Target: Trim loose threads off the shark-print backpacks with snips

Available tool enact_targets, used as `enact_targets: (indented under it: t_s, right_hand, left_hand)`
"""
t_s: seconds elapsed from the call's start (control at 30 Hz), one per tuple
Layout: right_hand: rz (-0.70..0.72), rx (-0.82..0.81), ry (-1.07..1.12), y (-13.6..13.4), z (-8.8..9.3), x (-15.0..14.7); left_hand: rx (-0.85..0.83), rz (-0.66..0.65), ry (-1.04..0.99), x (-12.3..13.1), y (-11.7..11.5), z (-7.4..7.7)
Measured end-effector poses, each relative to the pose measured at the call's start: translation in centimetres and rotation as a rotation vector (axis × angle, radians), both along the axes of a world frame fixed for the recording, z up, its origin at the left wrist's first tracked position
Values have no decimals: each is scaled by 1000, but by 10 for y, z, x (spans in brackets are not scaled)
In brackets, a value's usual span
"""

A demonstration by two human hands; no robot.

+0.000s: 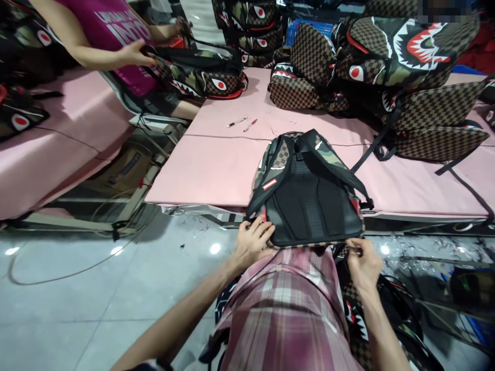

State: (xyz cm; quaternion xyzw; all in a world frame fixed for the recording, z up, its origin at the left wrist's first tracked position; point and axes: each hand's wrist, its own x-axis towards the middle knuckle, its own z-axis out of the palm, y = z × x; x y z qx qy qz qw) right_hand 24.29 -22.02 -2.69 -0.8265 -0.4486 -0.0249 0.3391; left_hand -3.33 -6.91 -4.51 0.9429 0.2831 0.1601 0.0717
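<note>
A backpack [309,206] lies with its black padded back and straps facing up, partly on the pink table [201,175], its lower end over the near edge by my lap. My left hand [253,239] rests on its lower left corner, fingers spread over the edge. At the lower right corner, my right hand [363,260] is closed on the backpack's edge, thumb and fingers pinched together.
Checkered shark-face backpacks [417,51] are piled at the back right. Two pens [250,125] lie behind my backpack. At the upper left a person [116,41] handles another backpack [204,77]. More bags [359,319] sit low beside my right leg.
</note>
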Motion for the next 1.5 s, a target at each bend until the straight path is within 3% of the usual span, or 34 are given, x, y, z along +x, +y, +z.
enact_targets:
  t_s: [0.07,0.17,0.3,0.4,0.5,0.6,0.67,0.83,0.93,1.07,1.2,1.27,1.4,1.5]
  right_hand:
    - [-107,-19,113,-5,-6,23]
    - [-115,33,438,-6,-11,45]
    - [-102,89,615,9,-16,55]
    - [-114,124,635,25,-25,51]
    - [-157,171,648,33,-38,40]
    - [-163,186,675,31,-47,28]
    - [-173,192,689,27,-49,22]
    - [-200,196,726,14,-49,17]
    - [-187,174,732,10,-49,18]
    - [-171,152,719,10,-47,19]
    - [-169,134,706,10,-45,18]
    - [-143,111,691,12,-45,16]
    - [-81,57,679,17,-46,9]
    - [-86,51,667,20,-45,6]
  left_hand:
    - [-20,11,29,-14,7,-5]
    - [-97,26,37,-22,9,-3]
    - [-422,127,-115,-8,3,8]
    - [-789,410,-457,25,12,10]
    - [-1089,742,-909,64,41,12]
    - [-1241,838,-1241,89,63,21]
    - [-1271,886,-1355,92,56,28]
    - [-1444,1018,-1250,68,-13,29]
    - [-1604,982,-1182,54,-28,26]
    - [-1758,797,-1062,42,-16,29]
    - [-1912,806,-844,40,-14,33]
    - [-1896,744,-908,42,-10,34]
    - [-1760,525,-1221,46,9,31]
    - [-1801,471,-1181,43,22,27]
